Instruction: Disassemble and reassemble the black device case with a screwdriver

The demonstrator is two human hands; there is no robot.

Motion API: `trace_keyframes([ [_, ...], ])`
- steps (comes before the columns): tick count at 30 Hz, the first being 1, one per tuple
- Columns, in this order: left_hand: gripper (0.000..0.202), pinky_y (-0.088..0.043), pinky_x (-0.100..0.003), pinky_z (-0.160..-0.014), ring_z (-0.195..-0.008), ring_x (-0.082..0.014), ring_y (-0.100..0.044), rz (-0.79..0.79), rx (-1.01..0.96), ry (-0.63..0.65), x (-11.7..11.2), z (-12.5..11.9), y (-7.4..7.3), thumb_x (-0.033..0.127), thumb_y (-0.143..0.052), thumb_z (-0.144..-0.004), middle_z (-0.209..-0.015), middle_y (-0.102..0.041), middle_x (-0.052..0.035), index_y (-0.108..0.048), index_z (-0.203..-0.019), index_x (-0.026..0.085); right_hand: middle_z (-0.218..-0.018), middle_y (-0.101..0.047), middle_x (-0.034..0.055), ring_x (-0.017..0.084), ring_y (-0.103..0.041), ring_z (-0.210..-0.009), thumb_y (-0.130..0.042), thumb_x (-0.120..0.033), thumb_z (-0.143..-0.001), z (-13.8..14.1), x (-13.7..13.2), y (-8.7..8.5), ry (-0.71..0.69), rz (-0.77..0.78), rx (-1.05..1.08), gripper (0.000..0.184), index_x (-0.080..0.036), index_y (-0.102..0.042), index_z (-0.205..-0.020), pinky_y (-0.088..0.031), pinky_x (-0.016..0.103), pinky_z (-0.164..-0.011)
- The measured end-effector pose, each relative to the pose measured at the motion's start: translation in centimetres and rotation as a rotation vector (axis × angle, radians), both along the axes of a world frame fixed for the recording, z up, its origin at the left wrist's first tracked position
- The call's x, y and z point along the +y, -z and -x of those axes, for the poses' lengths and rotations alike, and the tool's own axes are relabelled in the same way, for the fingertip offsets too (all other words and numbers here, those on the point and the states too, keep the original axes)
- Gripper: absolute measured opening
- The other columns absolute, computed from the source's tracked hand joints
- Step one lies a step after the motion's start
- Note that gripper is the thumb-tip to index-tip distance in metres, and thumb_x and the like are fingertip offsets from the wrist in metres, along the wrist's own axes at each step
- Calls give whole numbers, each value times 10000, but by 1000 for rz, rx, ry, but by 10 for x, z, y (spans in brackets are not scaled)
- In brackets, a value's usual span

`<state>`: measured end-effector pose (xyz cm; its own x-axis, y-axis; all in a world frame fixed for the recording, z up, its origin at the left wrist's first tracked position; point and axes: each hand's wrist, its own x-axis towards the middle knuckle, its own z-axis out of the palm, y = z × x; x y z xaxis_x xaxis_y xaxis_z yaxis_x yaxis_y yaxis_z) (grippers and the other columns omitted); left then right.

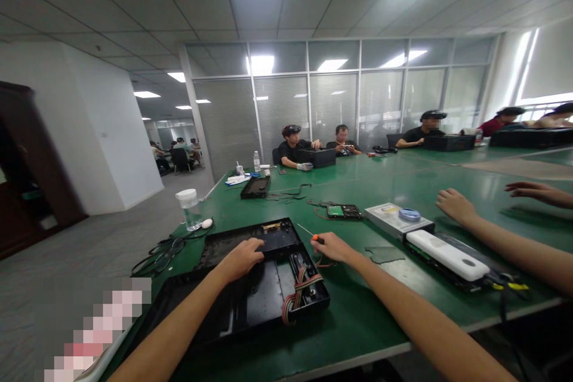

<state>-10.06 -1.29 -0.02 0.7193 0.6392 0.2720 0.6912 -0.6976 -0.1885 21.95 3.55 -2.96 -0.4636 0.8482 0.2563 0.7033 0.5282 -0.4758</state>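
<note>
Within the right hand, the screwdriver handle is partly hidden.

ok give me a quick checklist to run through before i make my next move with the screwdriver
1. Screwdriver in hand: ok, the right hand grips its orange handle.
2. Screwdriver tip clear of the black casing: cannot tell, it ends close to the raised far part's right corner.
3. Left hand steadying the casing: cannot tell, it is over the casing but contact is unclear.
4. Striped wires tucked inside: not ok, some hang over the near edge.
5. Neighbour's hands clear of the casing: ok, well off to the right.
6. Clear jar closed: ok, its white lid is on.
</note>
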Motion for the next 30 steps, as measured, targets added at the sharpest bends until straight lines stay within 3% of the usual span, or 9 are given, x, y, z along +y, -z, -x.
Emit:
trace_keyframes([
  [4, 169, -387, -298, -829, -946, -179, -475, -54, -26, 7, -3, -20, -12, 122, -367, -854, -1029, -512, -88, -529, -892, 156, -611, -596, 18, 118, -490, -538, -410, -419, -824, 19, -8, 5, -36, 34, 35, 384, -124, -645, -753, -312, 203, -514],
  [8, 103, -405, -221, -667, -704, -142, -515, 79, 7, 39, 1, -48, -23, 134, -439, -790, -773, -561, -33, -524, -844, 154, -582, -565, 6, 106, -465, -528, -428, -439, -816, 25, -13, 6, -57, 1, -1, 385, -124, -633, -731, -278, 197, -499],
  [11, 86, -401, -209, -664, -689, -138, -524, 140, -4, 102, 12, -64, -22, 108, -510, -707, -733, -582, -22, -562, -762, 148, -571, -561, 5, 100, -457, -514, -423, -450, -817, 22, -13, 5, -86, -9, -16, 401, -127, -623, -689, -280, 197, -497],
  [16, 195, -424, -189, -691, -700, -117, -570, 273, -271, 98, 30, -74, -3, 71, -512, -704, -781, -641, -21, -632, -843, 138, -526, -555, 5, 96, -457, -466, -414, -465, -813, 20, -12, 4, -102, 7, -17, 433, -122, -611, -639, -286, 196, -461],
  [20, 158, -441, -205, -738, -761, -131, -598, 282, -453, 72, 36, -74, 18, 111, -529, -741, -822, -665, -34, -661, -824, 139, -537, -584, 12, 96, -487, -434, -416, -464, -811, 19, -13, 6, -135, 124, 34, 420, -124, -612, -661, -321, 186, -434],
  [24, 153, -439, -228, -796, -818, -141, -598, 221, -496, 87, 37, -78, 32, 120, -535, -754, -863, -668, -40, -670, -821, 148, -536, -596, 16, 95, -498, -422, -438, -465, -799, 18, -12, 8, -130, 178, 64, 406, -125, -612, -661, -330, 178, -415],
  [30, 172, -427, -237, -825, -841, -138, -589, 181, -446, 123, 32, -83, 35, 130, -495, -792, -884, -660, -46, -661, -834, 149, -544, -601, 14, 95, -497, -427, -420, -458, -809, 17, -12, 8, -137, 143, 50, 411, -127, -618, -667, -328, 182, -426],
])
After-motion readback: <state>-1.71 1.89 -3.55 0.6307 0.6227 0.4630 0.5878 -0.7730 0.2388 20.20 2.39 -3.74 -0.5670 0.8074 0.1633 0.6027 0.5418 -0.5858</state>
